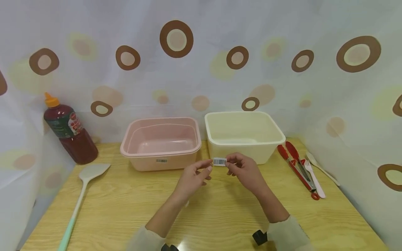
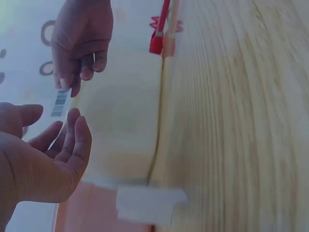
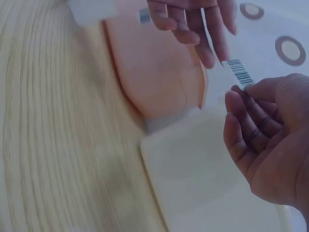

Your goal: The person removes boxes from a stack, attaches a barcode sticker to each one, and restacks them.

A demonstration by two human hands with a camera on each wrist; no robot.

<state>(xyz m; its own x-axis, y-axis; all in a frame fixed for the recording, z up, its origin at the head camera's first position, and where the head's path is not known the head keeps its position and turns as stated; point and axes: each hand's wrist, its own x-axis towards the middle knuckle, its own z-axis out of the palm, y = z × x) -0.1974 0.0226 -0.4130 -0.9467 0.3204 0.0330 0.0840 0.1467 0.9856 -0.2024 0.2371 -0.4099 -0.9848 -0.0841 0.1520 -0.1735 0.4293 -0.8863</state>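
Note:
Between the thumb and index finger of my right hand (image 1: 246, 170) is a small white barcode sticker (image 1: 219, 161), pinched by its right end. My left hand (image 1: 191, 177) is at the sticker's other end, its fingers loosely bent and its thumb apart from them. In the right wrist view, a left fingertip (image 3: 221, 54) comes right up to the sticker's corner. Both hands are in front of a pink plastic basin (image 1: 141, 163) and a cream plastic bin (image 1: 265, 153). A similar barcode sticker (image 1: 161, 160) is on the basin's front wall.
At the left, a bottle of dark red sauce (image 1: 70, 132) with an orange cap stands behind a long-handled turner (image 1: 91, 172). Red-handled tongs (image 1: 296, 167), a white fork (image 1: 315, 179) and a pale spoon (image 1: 323, 170) lie at the right. Patterned curtain surrounds the wooden table (image 1: 125, 209).

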